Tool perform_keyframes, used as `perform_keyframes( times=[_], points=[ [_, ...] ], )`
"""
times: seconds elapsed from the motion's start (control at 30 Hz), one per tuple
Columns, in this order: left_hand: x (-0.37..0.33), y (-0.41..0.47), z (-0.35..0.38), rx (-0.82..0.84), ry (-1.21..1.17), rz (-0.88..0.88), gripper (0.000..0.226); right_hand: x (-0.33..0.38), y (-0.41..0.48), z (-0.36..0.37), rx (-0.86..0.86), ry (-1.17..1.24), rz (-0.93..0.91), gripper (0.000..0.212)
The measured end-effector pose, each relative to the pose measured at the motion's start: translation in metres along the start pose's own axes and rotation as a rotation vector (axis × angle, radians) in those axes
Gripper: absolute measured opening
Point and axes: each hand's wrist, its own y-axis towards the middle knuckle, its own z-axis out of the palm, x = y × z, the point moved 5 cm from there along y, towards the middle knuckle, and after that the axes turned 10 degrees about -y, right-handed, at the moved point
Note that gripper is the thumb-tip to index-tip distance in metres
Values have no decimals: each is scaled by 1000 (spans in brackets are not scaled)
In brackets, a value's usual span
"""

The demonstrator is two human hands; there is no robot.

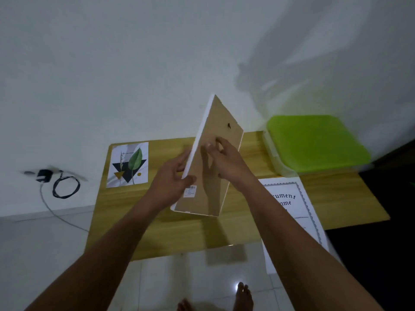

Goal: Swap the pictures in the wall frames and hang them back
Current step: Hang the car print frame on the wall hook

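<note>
one wide view from your head, facing forward and down, close over the table (157,232), frame (199,200) near at centre, wall (112,63) ahead, floor (45,254) and your feet (243,295) at the bottom edge

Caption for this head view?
Left hand and right hand hold a frame over a table, leaf print and certificate.

Both bare forearms stretched forward, left hand (175,176) gripping the edge of the frame (210,198), thumb on its back, right hand (229,163) with curled fingertips pinching at its back, wrists level.
</note>
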Motion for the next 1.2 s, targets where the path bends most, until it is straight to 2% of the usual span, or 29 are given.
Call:
perform_keyframes(
  times=[0.1,0.2,0.37,0.43,0.5,0.6,0.7,0.77,0.83,0.9,1.0,1.1,1.2],
  points=[
    [-21,-10,19,-2,149,179,74,19,-14,-11,-67,134,-9,82],
    [-36,-21,35,8,237,295,76,26,-27,-29,-168,265,-24,63],
    [-52,-36,61,28,419,405,70,32,-47,-57,-425,150,-73,37],
    [-58,-40,68,51,489,441,70,32,-54,-68,-508,163,-107,38],
    [-62,-39,65,67,420,406,69,33,-59,-79,-538,176,-134,48],
    [-71,-25,39,-69,310,411,59,37,-66,-100,-538,197,-171,61],
    [-84,7,7,-207,434,357,69,44,-71,-121,-522,195,-213,63],
    [-100,25,-6,-179,392,217,78,55,-73,-135,-501,222,-280,67],
    [-121,37,-12,-100,245,152,75,65,-72,-149,-471,241,-342,73],
    [-145,43,-12,-21,119,167,67,75,-67,-162,-417,271,-389,76],
    [-179,53,-13,16,-3,215,71,91,-56,-185,-347,318,-436,76],
    [-213,63,-9,-2,-20,315,78,111,-45,-216,-313,322,-487,77],
    [-249,76,0,-31,14,426,77,141,-34,-248,-338,185,-589,82]
  ],
)
